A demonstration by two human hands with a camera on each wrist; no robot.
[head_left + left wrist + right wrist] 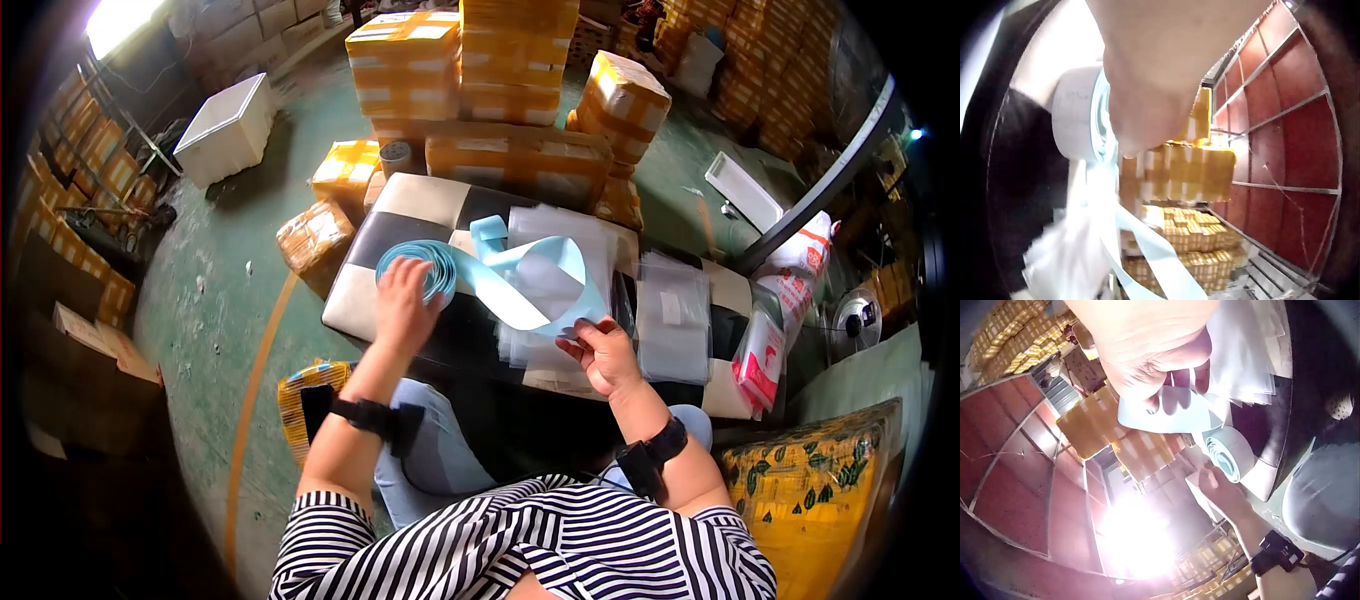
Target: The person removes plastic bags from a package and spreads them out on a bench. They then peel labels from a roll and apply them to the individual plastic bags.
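A roll of light blue ribbon (440,268) lies coil side up on a black-and-cream checkered padded top (345,290). My left hand (404,305) rests over the coil, its fingers on the upper face; the left wrist view shows the roll's pale outer side (1075,112) beside that hand. A loose length of ribbon (510,300) leads off the roll and loops to the right. Between thumb and fingers my right hand (603,358) pinches this loop near its right end. The pinched stretch (1166,415) hangs broad and flat under the fingers in the right wrist view.
Stacks of clear plastic bags (672,315) lie beneath and right of the ribbon. Taped cartons (515,160) stand behind the padded top. A red-and-white package (760,360) sits at its right end. On the floor at left is a white foam box (228,130).
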